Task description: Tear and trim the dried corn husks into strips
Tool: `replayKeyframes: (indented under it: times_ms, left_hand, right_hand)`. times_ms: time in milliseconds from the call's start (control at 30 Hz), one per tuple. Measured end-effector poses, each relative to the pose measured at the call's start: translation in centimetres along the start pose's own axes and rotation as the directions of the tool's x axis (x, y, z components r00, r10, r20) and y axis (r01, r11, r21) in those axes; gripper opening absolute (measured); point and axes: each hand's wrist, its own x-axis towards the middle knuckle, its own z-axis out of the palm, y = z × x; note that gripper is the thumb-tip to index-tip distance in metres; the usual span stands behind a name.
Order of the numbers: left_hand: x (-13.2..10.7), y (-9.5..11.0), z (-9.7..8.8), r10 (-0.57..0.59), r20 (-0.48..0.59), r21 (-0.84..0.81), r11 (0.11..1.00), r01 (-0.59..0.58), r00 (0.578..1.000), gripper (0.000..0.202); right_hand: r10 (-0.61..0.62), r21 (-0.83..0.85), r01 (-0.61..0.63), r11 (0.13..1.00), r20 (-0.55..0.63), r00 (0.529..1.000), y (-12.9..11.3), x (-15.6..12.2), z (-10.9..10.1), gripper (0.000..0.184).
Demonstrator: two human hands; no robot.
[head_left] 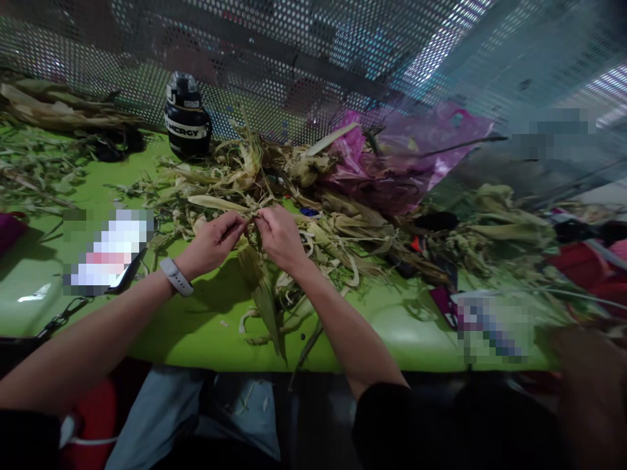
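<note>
Black sleeves (382, 418) and blue jeans (161, 411) are closest to the eye, with both forearms reaching over the edge of a green table (189, 339). The left hand (218, 241), a pale wristband (176, 277) behind it, and the right hand (281, 238) nearly meet, each in a narrow pinch on thin dry strands; probably they are close together so both can work on one small spot. Those strands are at the fingertips, at the near side of a loose pile of husks (362, 225). One long husk (264, 297) slopes down below the hands; whether it is part of their hold I cannot tell. A phone (122, 241) lies face up on the left, likely there for easy glancing. Farther back, a dark bottle (187, 124) stands upright near the mesh screen (274, 65), perhaps to keep it out of the way, and a pink plastic bag (453, 147) slumps right of it among the husks.
</note>
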Motion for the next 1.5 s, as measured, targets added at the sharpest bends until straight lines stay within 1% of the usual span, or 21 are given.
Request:
replayKeyframes:
  times_ms: [133,267,367,433,533,600,667,700,767,833,900,1000,1067,1133,1200,1267,1333,1433,1500]
  left_hand:
    - [-0.1,0.1,-0.1,0.030,0.027,0.034,0.999,-0.031,0.999,0.018]
    - [-0.2,0.2,-0.3,0.043,0.061,0.019,0.999,-0.044,0.997,0.018]
    - [-0.3,0.2,-0.4,0.039,0.064,-0.001,0.999,-0.039,0.997,0.020]
    - [-0.3,0.1,-0.4,0.006,0.076,-0.044,0.999,-0.003,0.997,0.023]
    - [-0.3,-0.3,-0.3,-0.112,0.107,-0.189,0.973,0.131,0.988,0.033]
    - [-0.2,-0.7,-0.1,-0.174,0.050,-0.295,0.938,0.181,0.984,0.035]
    - [-0.2,-1.0,0.2,-0.212,-0.027,-0.379,0.906,0.187,0.977,0.035]
    - [-0.1,-1.1,0.3,-0.225,-0.046,-0.411,0.892,0.187,0.973,0.037]
    - [0.0,-1.1,0.6,-0.240,-0.033,-0.452,0.869,0.200,0.970,0.040]
    - [0.1,-1.1,0.7,-0.233,-0.029,-0.470,0.862,0.192,0.972,0.038]
    - [0.1,-1.0,0.7,-0.214,-0.062,-0.467,0.870,0.161,0.975,0.034]
    - [0.0,-0.9,0.4,-0.198,-0.113,-0.457,0.880,0.126,0.974,0.028]
    - [-0.1,-0.8,0.1,-0.200,-0.148,-0.486,0.868,0.105,0.969,0.026]
    - [-0.1,-0.8,0.0,-0.197,-0.170,-0.536,0.841,0.078,0.966,0.025]
    - [0.0,-0.9,-0.1,-0.179,-0.170,-0.562,0.825,0.054,0.969,0.024]
    - [0.1,-1.1,0.0,-0.149,-0.172,-0.560,0.828,0.028,0.974,0.027]
    - [0.2,-1.3,0.0,-0.126,-0.171,-0.527,0.850,0.017,0.977,0.032]
    - [0.4,-1.4,0.0,-0.108,-0.150,-0.434,0.900,0.033,0.983,0.034]
    - [0.4,-1.4,-0.2,-0.101,-0.093,-0.359,0.931,0.061,0.991,0.036]
  right_hand:
    - [0.005,-0.009,-0.005,1.000,-0.011,1.000,0.0,0.0,-0.2,0.038]
    - [0.010,-0.001,-0.010,1.000,-0.021,1.000,-0.2,0.1,-0.5,0.035]
    - [0.015,-0.005,-0.015,1.000,-0.030,0.999,-0.3,0.1,-0.6,0.037]
    - [0.006,-0.015,-0.006,1.000,-0.040,0.999,-0.3,0.0,-0.7,0.038]
    - [-0.066,-0.042,0.064,0.997,-0.031,0.997,-0.6,-0.1,-0.8,0.036]
    - [-0.118,-0.076,0.117,0.990,-0.006,0.993,-0.9,-0.2,-0.9,0.033]
    - [-0.144,-0.111,0.144,0.983,0.008,0.990,-1.2,-0.3,-0.8,0.033]
    - [-0.144,-0.122,0.143,0.982,0.005,0.990,-1.3,-0.3,-0.8,0.033]
    - [-0.124,-0.127,0.121,0.985,-0.015,0.992,-1.4,-0.3,-0.7,0.031]
    - [-0.081,-0.113,0.076,0.991,-0.041,0.996,-1.3,-0.3,-0.7,0.030]
    - [-0.047,-0.081,0.042,0.996,-0.062,0.997,-1.3,-0.2,-0.8,0.030]
    - [-0.032,0.007,0.033,0.999,-0.090,0.995,-1.4,-0.1,-1.3,0.030]
    - [-0.022,0.080,0.030,0.996,-0.099,0.995,-1.5,0.0,-1.7,0.028]
    - [-0.029,0.146,0.042,0.988,-0.089,0.996,-1.4,0.2,-1.9,0.029]
    - [-0.079,0.195,0.086,0.977,-0.040,0.996,-1.0,0.4,-1.9,0.032]
    - [-0.142,0.229,0.136,0.964,0.008,0.990,-0.5,0.6,-1.7,0.035]
    - [-0.191,0.245,0.181,0.953,0.018,0.981,-0.2,0.8,-1.6,0.036]
    - [-0.210,0.209,0.210,0.955,-0.025,0.977,-0.1,0.9,-1.7,0.034]
    - [-0.193,0.134,0.199,0.971,-0.055,0.980,-0.3,0.8,-1.7,0.033]
